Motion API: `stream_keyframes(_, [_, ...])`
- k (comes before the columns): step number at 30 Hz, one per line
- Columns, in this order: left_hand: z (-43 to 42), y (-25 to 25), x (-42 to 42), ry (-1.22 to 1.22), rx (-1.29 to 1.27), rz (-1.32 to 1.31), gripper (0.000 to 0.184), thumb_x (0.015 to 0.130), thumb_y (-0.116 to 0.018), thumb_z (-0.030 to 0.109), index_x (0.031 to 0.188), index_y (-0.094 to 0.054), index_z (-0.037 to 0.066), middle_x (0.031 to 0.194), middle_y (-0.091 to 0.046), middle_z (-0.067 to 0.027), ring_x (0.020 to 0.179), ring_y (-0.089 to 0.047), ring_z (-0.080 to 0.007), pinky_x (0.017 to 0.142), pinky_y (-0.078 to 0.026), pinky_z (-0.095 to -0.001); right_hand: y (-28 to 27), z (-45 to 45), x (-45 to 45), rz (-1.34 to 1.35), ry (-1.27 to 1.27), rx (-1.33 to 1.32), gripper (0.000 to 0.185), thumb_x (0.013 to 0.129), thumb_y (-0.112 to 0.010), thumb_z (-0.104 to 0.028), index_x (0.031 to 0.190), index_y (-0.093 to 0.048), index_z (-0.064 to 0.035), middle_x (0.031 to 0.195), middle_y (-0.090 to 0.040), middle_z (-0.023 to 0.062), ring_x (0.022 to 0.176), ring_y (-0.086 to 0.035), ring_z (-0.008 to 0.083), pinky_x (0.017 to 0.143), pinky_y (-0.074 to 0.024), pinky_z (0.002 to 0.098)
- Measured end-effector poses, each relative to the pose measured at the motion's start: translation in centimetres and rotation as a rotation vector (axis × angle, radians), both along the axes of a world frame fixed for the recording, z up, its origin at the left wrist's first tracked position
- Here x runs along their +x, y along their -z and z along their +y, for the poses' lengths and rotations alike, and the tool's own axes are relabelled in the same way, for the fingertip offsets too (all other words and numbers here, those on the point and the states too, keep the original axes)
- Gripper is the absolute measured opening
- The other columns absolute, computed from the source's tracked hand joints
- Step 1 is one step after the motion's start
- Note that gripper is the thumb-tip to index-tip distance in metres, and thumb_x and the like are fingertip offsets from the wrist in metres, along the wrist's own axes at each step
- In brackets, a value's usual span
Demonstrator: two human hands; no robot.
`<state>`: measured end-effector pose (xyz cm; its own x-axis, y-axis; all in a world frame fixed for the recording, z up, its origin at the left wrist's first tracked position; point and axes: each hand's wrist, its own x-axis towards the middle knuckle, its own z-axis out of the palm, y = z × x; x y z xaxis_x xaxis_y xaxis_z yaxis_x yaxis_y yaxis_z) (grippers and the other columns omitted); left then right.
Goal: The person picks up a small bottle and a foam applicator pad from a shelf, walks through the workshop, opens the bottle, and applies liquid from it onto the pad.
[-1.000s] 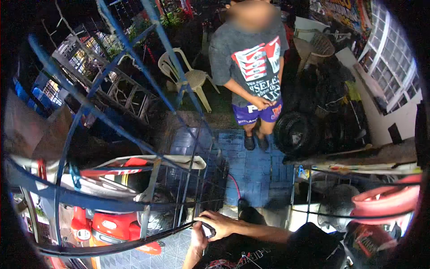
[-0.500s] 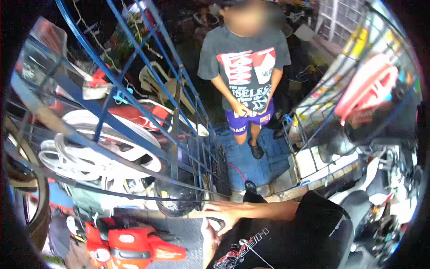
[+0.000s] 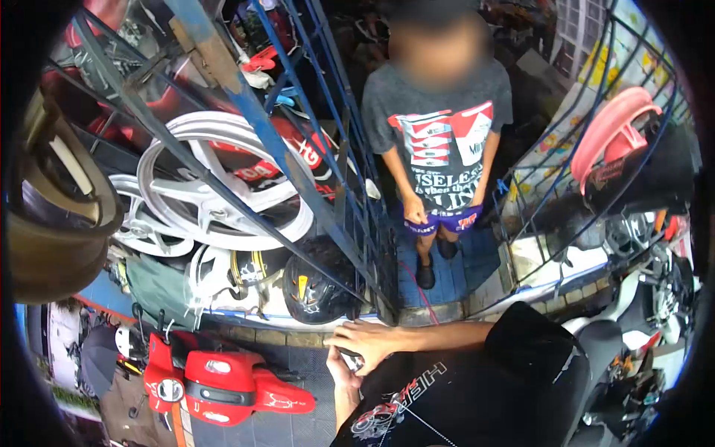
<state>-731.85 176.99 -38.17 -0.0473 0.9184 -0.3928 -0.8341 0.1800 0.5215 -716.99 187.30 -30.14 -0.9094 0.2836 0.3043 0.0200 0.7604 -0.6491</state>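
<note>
At the bottom centre, my two hands are together in front of my black shirt (image 3: pixel 462 380). My right hand (image 3: pixel 366 341) reaches across from the right with bent fingers curled over the top. Just below it, my left hand (image 3: pixel 342 369) comes up from the bottom edge, fingers bent. Between them shows a small dark and silvery thing (image 3: pixel 348 353), mostly covered, too small to name. The nearest thing to the left of my hands is a red scooter (image 3: pixel 223 387) on the grey floor.
A person (image 3: pixel 447 141) in a dark printed T-shirt faces me on blue flooring (image 3: pixel 469 272). Blue metal bars (image 3: pixel 246 89) rise at left, with white wheel rims (image 3: pixel 223 175) and a black helmet (image 3: pixel 320 287) behind them. A pink rim (image 3: pixel 607 141) and motorcycles (image 3: pixel 633 313) stand at right.
The view has shifted, so the person and bars appear farther right and the helmet and scooter show more fully. My hands stay together around the small thing.
</note>
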Motion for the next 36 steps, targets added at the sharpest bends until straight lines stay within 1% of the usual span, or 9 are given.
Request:
stream_keyframes(1, [0.3,-2.9,1.0,-0.065,-0.051,0.019,0.049,0.103,-0.037,0.046,0.128,-0.056,0.008,0.119,-0.067,-0.0136,0.095,-0.070,-0.0273,0.074,-0.060,-0.0367,-0.3,0.2,-0.2,-0.025,-0.001,0.031,0.100,0.056,-0.086,-0.041,0.141,-0.044,-0.0074,0.127,-0.048,0.0186,0.118,-0.052,0.0381,0.098,-0.0438,0.0496])
stream_keyframes(9, [1.9,-3.0,-8.5,0.324,0.051,0.224,0.053,0.101,-0.047,0.047,0.139,-0.049,0.010,0.134,-0.059,-0.0093,0.125,-0.057,-0.0265,0.105,-0.047,-0.0427,1.0,-1.4,-7.3,0.140,0.204,0.143,0.095,0.053,-0.084,-0.036,0.136,-0.048,-0.0064,0.118,-0.050,0.0164,0.107,-0.052,0.0358,0.088,-0.0453,0.0479])
stream_keyframes(14, [4.2,-4.5,-19.2,0.575,-0.001,0.331,0.048,0.102,-0.047,0.049,0.134,-0.052,0.015,0.124,-0.063,-0.0053,0.107,-0.065,-0.0232,0.084,-0.056,-0.0388,0.8,-3.4,-15.0,0.236,0.396,0.146,0.095,0.055,-0.084,-0.035,0.138,-0.048,-0.0064,0.120,-0.049,0.0161,0.111,-0.051,0.0344,0.091,-0.0457,0.0463])
stream_keyframes(21, [6.7,-3.2,-19.9,0.794,0.004,0.335,0.048,0.102,-0.042,0.048,0.138,-0.050,0.016,0.132,-0.058,-0.0068,0.120,-0.058,-0.0237,0.100,-0.049,-0.0405,-0.1,-8.1,-14.6,0.372,0.689,0.050,0.101,0.060,-0.088,-0.055,0.135,-0.048,-0.0012,0.121,-0.053,0.0198,0.111,-0.053,0.0390,0.094,-0.0458,0.0467])
stream_keyframes(26, [5.0,-0.9,-12.7,1.050,0.087,0.054,0.045,0.100,-0.048,0.050,0.137,-0.049,0.023,0.136,-0.051,-0.0053,0.128,-0.050,-0.0210,0.108,-0.042,-0.0420,0.8,-13.6,-12.3,0.487,1.200,0.122,0.062,0.085,-0.073,-0.040,0.131,-0.053,-0.0044,0.118,-0.059,0.0176,0.110,-0.058,0.0374,0.094,-0.0467,0.0456])
stream_keyframes(30, [1.0,-2.7,-8.5,1.446,0.079,0.050,0.045,0.101,-0.048,0.051,0.133,-0.050,0.019,0.110,-0.061,-0.0023,0.088,-0.065,-0.0163,0.067,-0.056,-0.0325,1.9,-19.6,-12.3,0.750,1.589,-0.016,0.036,0.099,-0.059,-0.033,0.122,-0.059,-0.0044,0.113,-0.062,0.0169,0.107,-0.060,0.0329,0.095,-0.0470,0.0434])
stream_keyframes(31, [0.1,-1.6,-8.2,1.562,0.110,0.213,0.044,0.101,-0.049,0.049,0.125,-0.054,0.013,0.091,-0.063,-0.0020,0.062,-0.060,-0.0148,0.049,-0.048,-0.0283,2.3,-21.7,-12.2,0.701,1.684,-0.116,0.033,0.101,-0.056,-0.031,0.121,-0.059,-0.0052,0.113,-0.063,0.0158,0.108,-0.060,0.0330,0.096,-0.0467,0.0436])
stream_keyframes(35, [-5.2,-1.8,-7.7,1.899,0.024,0.285,0.021,0.096,-0.050,0.025,0.097,-0.055,0.005,0.066,-0.056,-0.0055,0.051,-0.056,-0.0169,0.047,-0.047,-0.0305,3.8,-28.7,-13.2,0.851,2.002,-0.218,0.017,0.097,-0.061,-0.017,0.101,-0.065,-0.0008,0.089,-0.068,0.0147,0.084,-0.069,0.0272,0.073,-0.0534,0.0390])
stream_keyframes(36, [-6.6,-1.9,-7.8,1.915,0.007,0.272,0.021,0.096,-0.050,0.025,0.097,-0.055,0.005,0.066,-0.056,-0.0055,0.051,-0.056,-0.0169,0.047,-0.047,-0.0305,4.0,-30.3,-13.4,0.850,2.102,-0.034,0.019,0.099,-0.060,-0.019,0.094,-0.064,-0.0008,0.074,-0.067,0.0122,0.069,-0.069,0.0229,0.064,-0.0538,0.0365])
